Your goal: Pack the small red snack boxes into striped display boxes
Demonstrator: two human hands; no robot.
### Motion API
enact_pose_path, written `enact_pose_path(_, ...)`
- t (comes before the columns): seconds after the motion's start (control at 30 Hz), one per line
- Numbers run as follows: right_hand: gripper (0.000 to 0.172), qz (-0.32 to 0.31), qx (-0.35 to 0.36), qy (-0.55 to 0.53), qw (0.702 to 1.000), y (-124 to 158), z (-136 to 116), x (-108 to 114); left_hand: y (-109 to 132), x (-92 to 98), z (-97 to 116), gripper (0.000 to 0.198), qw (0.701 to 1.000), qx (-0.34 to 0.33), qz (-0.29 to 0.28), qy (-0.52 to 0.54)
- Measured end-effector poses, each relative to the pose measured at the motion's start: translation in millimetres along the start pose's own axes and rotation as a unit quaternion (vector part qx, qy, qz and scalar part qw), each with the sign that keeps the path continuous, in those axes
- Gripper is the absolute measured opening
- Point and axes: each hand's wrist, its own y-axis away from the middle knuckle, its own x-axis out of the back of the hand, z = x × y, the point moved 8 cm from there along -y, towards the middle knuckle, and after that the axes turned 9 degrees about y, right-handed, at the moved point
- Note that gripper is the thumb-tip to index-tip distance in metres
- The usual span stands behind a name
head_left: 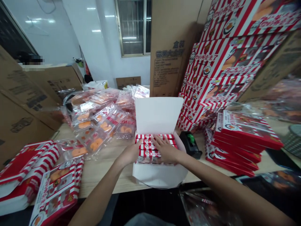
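Two bare hands lie flat and spread, grips apart and clamping nothing: the left hand (129,153) at the left end of the red-and-white striped packs (155,149), the right hand (166,149) on top. The packs sit in a white carton (159,174) on the desk (105,175), long axes running 9-to-3, with the carton's lid (159,115) upright at 12. Wrapped pastries (98,125) lie at 10.

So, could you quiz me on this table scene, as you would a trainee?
1. True or false: the left hand and the right hand both touch the red-and-white striped packs in the white box.
2. Which hand is nearer the black device with the green part?
3. What colour shows through the clear plastic packets left of the box?

Key: 1 true; 2 right hand; 3 orange.
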Motion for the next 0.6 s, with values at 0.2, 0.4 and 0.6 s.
enact_pose_path(0.2, 0.069, 0.011, -0.003, 0.108, 0.994, -1, 6, -2, 10, 10.9, 13, 0.053, 0.996, -0.082, 0.008, -0.045)
enact_pose_path(0.4, 0.082, 0.008, 0.044, 0.201, 0.979, -7, 23, -30, 46, 54.7, -4, 0.063, 0.988, -0.083, 0.126, -0.041)
enact_pose_path(0.6, 0.069, 0.042, 0.03, 0.223, 0.973, -7, 31, -21, 214, 186.1, -101, 0.05, 0.852, 0.223, 0.474, -0.008)
